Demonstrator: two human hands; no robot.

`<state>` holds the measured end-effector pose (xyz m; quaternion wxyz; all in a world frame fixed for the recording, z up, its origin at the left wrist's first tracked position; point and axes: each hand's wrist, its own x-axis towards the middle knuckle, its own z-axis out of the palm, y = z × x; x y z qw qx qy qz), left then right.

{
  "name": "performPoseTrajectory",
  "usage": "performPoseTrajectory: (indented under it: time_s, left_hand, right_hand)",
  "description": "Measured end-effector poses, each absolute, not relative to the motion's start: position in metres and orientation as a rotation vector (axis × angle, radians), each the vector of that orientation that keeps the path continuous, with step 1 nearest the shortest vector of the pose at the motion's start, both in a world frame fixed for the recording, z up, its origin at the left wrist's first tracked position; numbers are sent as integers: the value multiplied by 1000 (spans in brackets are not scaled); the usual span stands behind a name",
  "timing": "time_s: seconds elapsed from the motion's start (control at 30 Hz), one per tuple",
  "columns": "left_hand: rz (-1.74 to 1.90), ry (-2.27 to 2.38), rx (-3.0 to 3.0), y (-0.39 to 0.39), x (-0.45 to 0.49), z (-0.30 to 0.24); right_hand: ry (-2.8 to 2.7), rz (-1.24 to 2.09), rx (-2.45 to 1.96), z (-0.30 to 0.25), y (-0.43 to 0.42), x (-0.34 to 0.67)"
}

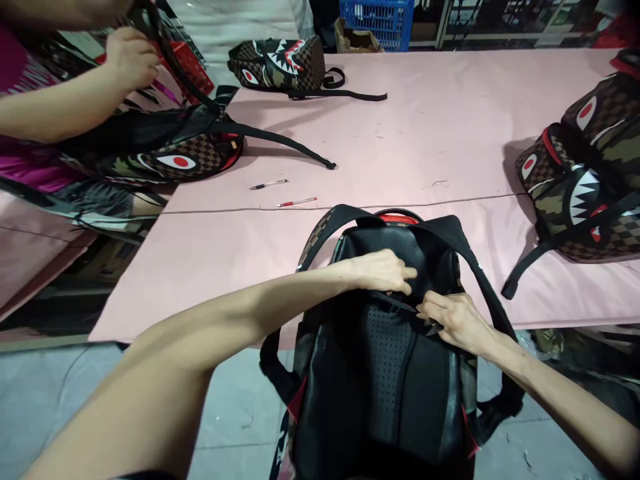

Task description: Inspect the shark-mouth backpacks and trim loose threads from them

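A black backpack [340, 387] leans upright against the table's near edge, its padded back panel and shoulder straps facing me. My left hand [387, 272] is closed at the upper back panel, by a pocket edge, with one finger sticking out; what its fingertips pinch is hidden. Close by on the right, my right hand [455, 320] grips the edge of the back pocket. A small dark, shiny piece shows under its fingers, too unclear to name. The shoulder straps arch up on both sides of my hands.
Two pens, a black one [269, 185] and a red one [297, 202], lie on the pink table [400, 147]. Shark-faced backpacks [583, 193] stand at the right; another bag [280, 63] lies at the back. A co-worker's hand [131, 59] is over a backpack [175, 160] at left.
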<state>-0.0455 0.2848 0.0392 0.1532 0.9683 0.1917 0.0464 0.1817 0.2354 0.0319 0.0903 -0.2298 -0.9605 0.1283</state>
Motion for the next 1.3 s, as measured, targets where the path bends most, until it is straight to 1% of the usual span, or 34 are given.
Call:
performPoseTrajectory:
  time_s: [0.13, 0.23, 0.37, 0.53, 0.63, 0.77, 0.87, 1.1, 1.3]
  left_hand:
    - [126, 270, 2908, 296, -28, 16]
    - [145, 315, 2873, 295, -28, 10]
    - [58, 639, 2763, 288, -32, 17]
    - [3, 1130, 2421, 273, -27, 22]
    - [130, 1446, 2140, 260, -22, 20]
    - [489, 1669, 1693, 246, -21, 13]
    - [628, 1694, 1538, 241, -22, 9]
    - [720, 1646, 1463, 238, -23, 8]
    - [731, 1619, 1503, 236, -24, 8]
  right_hand:
    - [-2907, 319, -622, 30, 242, 182]
    - [-2927, 317, -619, 28, 249, 183]
    - [-2903, 361, -748, 25, 255, 187]
    - [-2863, 455, -794, 32, 264, 191]
    - [-2829, 338, -881, 41, 274, 192]
    - [-2787, 211, -1030, 43, 293, 191]
    - [-2865, 189, -914, 39, 303, 189]
    - [-2959, 86, -603, 35, 306, 170]
    - [-3070, 4, -459, 37, 307, 150]
